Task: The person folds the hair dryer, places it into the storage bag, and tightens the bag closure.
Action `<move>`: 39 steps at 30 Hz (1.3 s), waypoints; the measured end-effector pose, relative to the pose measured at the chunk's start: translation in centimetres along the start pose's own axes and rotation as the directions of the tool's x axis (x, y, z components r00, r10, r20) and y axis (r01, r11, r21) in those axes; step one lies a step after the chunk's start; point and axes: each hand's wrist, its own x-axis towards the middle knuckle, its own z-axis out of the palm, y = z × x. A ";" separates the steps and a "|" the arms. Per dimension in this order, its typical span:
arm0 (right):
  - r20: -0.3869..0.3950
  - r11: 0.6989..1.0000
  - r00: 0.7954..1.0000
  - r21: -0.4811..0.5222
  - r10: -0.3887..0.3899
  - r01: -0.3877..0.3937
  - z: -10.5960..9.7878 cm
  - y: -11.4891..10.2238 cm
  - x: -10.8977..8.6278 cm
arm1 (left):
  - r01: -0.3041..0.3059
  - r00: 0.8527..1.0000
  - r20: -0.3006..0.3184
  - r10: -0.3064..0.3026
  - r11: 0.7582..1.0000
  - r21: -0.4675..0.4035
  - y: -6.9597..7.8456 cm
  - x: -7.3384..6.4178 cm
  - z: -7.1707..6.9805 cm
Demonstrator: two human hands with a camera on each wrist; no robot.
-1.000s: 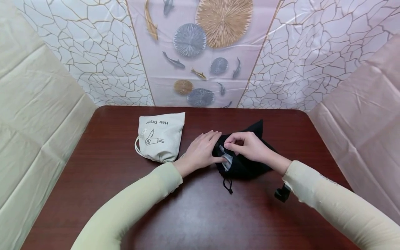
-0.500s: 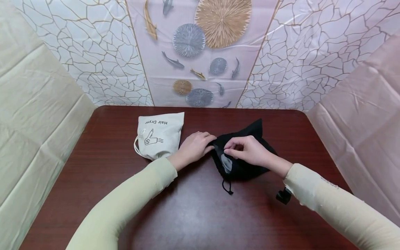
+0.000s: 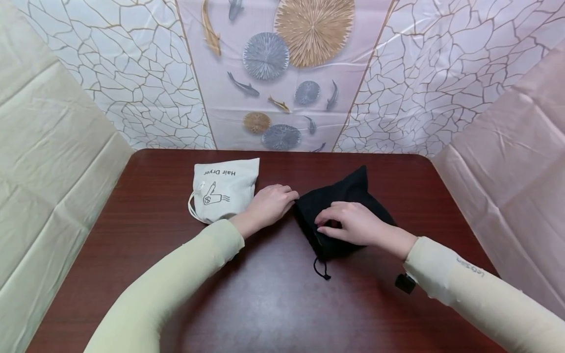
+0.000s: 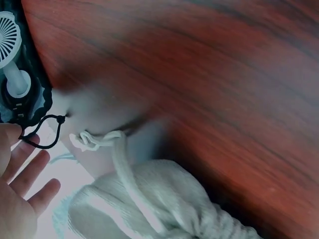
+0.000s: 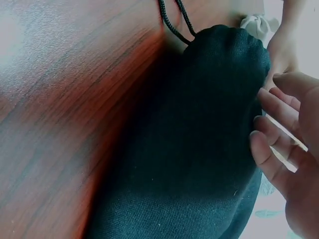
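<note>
A black drawstring bag [image 3: 344, 191] lies right of the table's middle, its mouth towards the left. Inside that mouth the left wrist view shows a white handheld fan [image 4: 9, 40] with a slotted round head. My left hand [image 3: 270, 203] is at the bag's far left corner, where its thumb and finger pinch a black cord loop [image 4: 50, 144]. Over the bag's top is my right hand [image 3: 350, 223]. Its loosely curved fingers [image 5: 266, 154] touch the cloth's edge, and I see no cloth bunched between them. From the near corner hangs another cord [image 3: 324, 272].
A white drawstring bag [image 3: 225, 191] printed "Hair Dryer" lies just left of my left hand, its cord [image 4: 122, 159] on the side facing me. The dark red wooden table [image 3: 265, 299] meets patterned cloth at the back [image 3: 150, 73] and sides.
My left hand has drawn back leftwards from the bag's mouth to its corner. My right hand has lowered a little towards me. The head view's glimpse of the white fan is now hidden.
</note>
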 end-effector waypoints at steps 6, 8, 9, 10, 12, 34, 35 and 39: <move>-0.052 0.985 0.990 -0.120 -0.134 0.127 0.1 0.0 -0.2 | -0.031 0.999 -0.009 0.031 0.999 0.039 -0.1 -1.0 -0.1; -0.062 0.978 0.985 -0.147 -0.161 0.151 0.0 0.1 -0.3 | -0.041 0.999 -0.012 0.041 0.998 0.045 -0.1 -1.3 -0.1; -0.063 0.975 0.983 -0.156 -0.170 0.159 0.0 0.2 -0.4 | -0.044 0.999 -0.013 0.045 0.998 0.050 0.0 -1.4 -0.1; -0.063 0.973 0.982 -0.164 -0.177 0.164 0.1 0.3 -0.5 | -0.046 0.999 -0.012 0.047 0.998 0.052 0.1 -1.6 -0.2; -0.060 0.969 0.981 -0.175 -0.187 0.174 0.1 0.5 -0.6 | -0.044 0.999 -0.009 0.044 0.998 0.055 0.2 -1.9 -0.2; -0.138 0.985 0.990 -0.172 0.011 -0.035 -0.7 1.3 -6.1 | -0.027 0.999 -0.034 0.027 0.999 0.019 2.5 -4.0 -0.4; -0.142 0.984 0.989 -0.164 0.042 -0.065 -0.7 1.3 -6.5 | -0.023 0.999 -0.037 0.023 1.000 0.020 2.4 -4.1 -0.4; -0.116 0.970 0.978 -0.151 0.173 -0.190 -0.4 1.4 -7.9 | -0.009 1.000 -0.028 0.010 1.000 0.030 1.8 -4.1 -0.2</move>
